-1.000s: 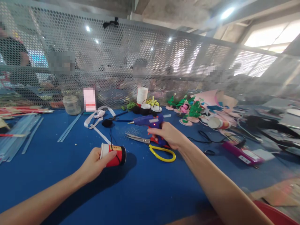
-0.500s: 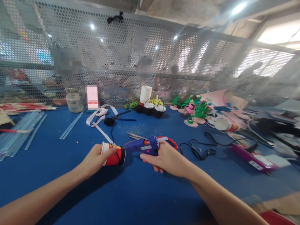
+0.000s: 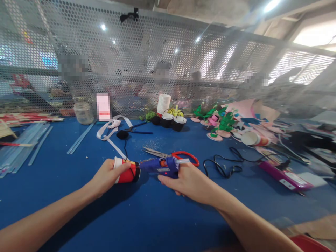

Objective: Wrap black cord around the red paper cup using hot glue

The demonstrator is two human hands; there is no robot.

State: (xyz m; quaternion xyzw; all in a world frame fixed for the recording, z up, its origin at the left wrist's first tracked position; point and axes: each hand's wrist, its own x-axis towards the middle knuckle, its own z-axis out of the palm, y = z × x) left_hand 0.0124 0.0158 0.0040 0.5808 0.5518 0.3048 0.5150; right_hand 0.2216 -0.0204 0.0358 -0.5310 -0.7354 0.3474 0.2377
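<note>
My left hand (image 3: 109, 176) is wrapped round a red paper cup (image 3: 128, 175) lying on its side, its white rim to the left. Black yarn covers the cup's base end, and a strand leads from it up to a black yarn ball (image 3: 122, 134). In my right hand (image 3: 187, 180) is a blue glue gun (image 3: 165, 167) with a small red light and a clear glue stick out of its back. Its nozzle points left at the yarn-covered end; whether it touches is too small to tell. Red-handled scissors (image 3: 185, 156) lie just behind the gun.
White ribbon (image 3: 105, 131) and pliers (image 3: 139, 131) lie behind the cup. Farther back stand two black-wrapped cups (image 3: 179, 123) and stacked paper cups (image 3: 164, 103). Clear glue sticks (image 3: 23, 148) are on the left. A black cord (image 3: 222, 169) and purple power strip (image 3: 285, 176) lie right.
The glue gun has dropped slightly and shifted a little, so more of the scissors shows behind it. My left hand keeps its hold on the cup.
</note>
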